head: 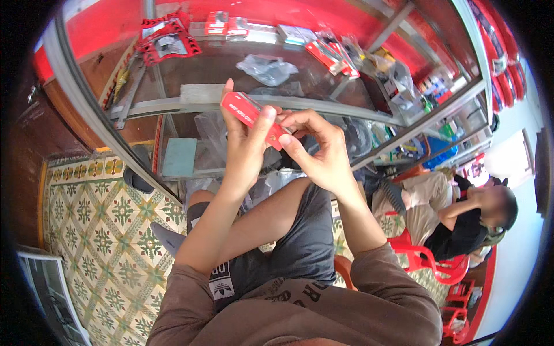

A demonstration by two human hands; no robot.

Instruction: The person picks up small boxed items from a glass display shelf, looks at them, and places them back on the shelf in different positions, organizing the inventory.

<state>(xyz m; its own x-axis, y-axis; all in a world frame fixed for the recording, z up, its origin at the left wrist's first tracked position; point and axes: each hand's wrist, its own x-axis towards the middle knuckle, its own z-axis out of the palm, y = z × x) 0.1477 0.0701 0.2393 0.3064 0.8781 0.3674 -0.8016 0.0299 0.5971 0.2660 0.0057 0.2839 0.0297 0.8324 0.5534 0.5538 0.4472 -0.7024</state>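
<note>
A small red box (247,114) with printed writing is held up before the shelves of a glass display case. My left hand (246,134) grips it, the thumb across its printed side and a fingertip at its upper end. The fingertips of my right hand (318,147) touch the lower right end of the box; the thumb lies at its corner and the curled index finger is above. Whether that end is unfastened cannot be told. Behind the box, a crumpled clear plastic bag (267,69) lies on the upper shelf.
Red packets (171,43), small red boxes (216,22) and red-and-white packages (331,58) lie on the upper shelf. A metal frame rail (277,103) crosses below. A light-blue sheet (179,156) is on the lower shelf. A seated person (458,225) is at the right, near red plastic chairs (450,268).
</note>
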